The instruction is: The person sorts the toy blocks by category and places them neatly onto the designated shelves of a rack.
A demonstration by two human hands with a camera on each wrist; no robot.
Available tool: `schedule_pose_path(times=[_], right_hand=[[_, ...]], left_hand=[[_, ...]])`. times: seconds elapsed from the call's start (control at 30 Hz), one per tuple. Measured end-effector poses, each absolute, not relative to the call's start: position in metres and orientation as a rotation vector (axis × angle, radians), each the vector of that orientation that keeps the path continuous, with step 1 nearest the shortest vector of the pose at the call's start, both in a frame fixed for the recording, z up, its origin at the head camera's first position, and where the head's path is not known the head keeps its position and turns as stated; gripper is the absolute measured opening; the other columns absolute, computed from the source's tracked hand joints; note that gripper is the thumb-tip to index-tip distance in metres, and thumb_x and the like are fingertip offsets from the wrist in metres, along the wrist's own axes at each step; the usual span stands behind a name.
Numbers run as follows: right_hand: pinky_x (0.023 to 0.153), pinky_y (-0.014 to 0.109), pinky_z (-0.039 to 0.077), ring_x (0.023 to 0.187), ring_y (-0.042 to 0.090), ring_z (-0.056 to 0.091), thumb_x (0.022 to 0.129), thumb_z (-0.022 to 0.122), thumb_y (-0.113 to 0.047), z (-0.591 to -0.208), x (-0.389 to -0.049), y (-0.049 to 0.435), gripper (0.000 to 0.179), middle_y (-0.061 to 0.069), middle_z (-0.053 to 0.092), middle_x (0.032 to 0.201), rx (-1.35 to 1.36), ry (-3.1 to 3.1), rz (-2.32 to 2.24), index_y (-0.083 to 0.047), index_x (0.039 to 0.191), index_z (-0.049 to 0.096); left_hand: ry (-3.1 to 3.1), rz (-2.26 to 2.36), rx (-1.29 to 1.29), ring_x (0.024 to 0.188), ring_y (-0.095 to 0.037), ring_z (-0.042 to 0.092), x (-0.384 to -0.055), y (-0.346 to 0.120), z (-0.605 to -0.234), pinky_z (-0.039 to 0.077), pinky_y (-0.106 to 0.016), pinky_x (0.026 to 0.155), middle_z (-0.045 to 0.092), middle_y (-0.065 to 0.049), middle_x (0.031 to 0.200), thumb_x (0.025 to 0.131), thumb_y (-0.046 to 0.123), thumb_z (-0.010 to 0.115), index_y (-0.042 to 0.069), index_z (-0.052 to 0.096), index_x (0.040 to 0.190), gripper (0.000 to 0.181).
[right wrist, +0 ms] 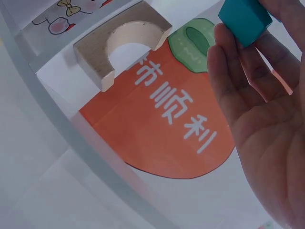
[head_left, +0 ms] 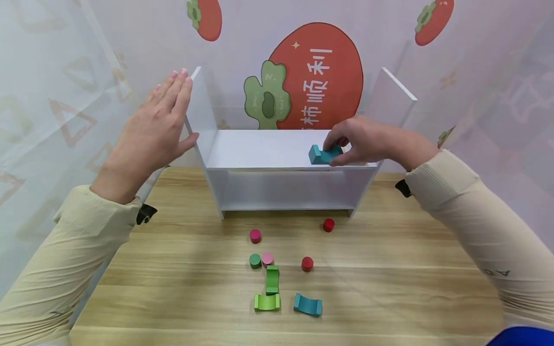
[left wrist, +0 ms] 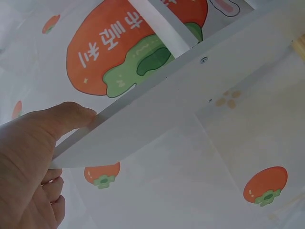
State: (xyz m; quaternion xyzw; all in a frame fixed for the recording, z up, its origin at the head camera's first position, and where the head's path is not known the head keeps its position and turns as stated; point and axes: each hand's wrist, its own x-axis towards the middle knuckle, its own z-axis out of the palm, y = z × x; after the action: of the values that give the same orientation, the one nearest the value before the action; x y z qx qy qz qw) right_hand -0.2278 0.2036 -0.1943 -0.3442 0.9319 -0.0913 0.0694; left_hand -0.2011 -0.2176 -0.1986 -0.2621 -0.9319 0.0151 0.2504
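Teal block (head_left: 318, 155) hung in the pinch of thumb and fingers of the right hand (head_left: 368, 138), at the front of the white shelf (head_left: 259, 146) toward its right end; whether its underside touched the board could not be told. The grip came from above and left one end exposed, presumably to keep that end in sight. A bare-wood arch (right wrist: 95, 51) sat apart from it, near the shelf's right end.

Left hand (head_left: 151, 127) gripped nothing: its fingers reached straight along the outer side of the left side panel (head_left: 205, 113), thumb against the front edge, a pose that seemed suited to steadying the shelf rather than lifting it.

On the wood-grain surface (head_left: 173, 278), a second teal block (head_left: 308, 306) and a lime block (head_left: 267, 303) lay hollow side up, probably because their raised ends suited that rest. Two red cylinders (head_left: 307, 264) stood well apart, while a green cylinder (head_left: 255, 261) and a pink cylinder (head_left: 267, 259) stood side by side, apparently within easy reach.
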Motion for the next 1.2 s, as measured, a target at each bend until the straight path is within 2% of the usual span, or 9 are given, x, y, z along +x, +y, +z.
schedule_pose_path(times=[0.57, 1.2], right_hand=[[0.101, 0.049, 0.062, 0.103, 0.026, 0.070, 0.090, 0.085, -0.017, -0.213, -0.253, 0.194, 0.039, 0.010, 0.076, 0.119, -0.912, 2.807, -0.240, -0.008, 0.126, 0.076], [0.099, 0.047, 0.062, 0.102, 0.026, 0.067, 0.091, 0.084, -0.019, -0.221, -0.262, 0.193, 0.037, 0.009, 0.076, 0.117, -0.862, 2.780, -0.205, -0.009, 0.126, 0.076]], left_hand=[[-2.538, 0.023, -0.711, 0.164, -0.041, 0.018, -0.202, -0.218, -0.201, 0.020, -0.057, 0.133, 0.014, -0.023, 0.176, 0.092, 0.018, 0.077, -0.007, 0.014, 0.166, 0.100], [-2.522, 0.000, -0.725, 0.164, -0.040, 0.018, -0.203, -0.219, -0.200, 0.020, -0.057, 0.134, 0.015, -0.023, 0.176, 0.091, 0.017, 0.077, -0.007, 0.013, 0.166, 0.101]])
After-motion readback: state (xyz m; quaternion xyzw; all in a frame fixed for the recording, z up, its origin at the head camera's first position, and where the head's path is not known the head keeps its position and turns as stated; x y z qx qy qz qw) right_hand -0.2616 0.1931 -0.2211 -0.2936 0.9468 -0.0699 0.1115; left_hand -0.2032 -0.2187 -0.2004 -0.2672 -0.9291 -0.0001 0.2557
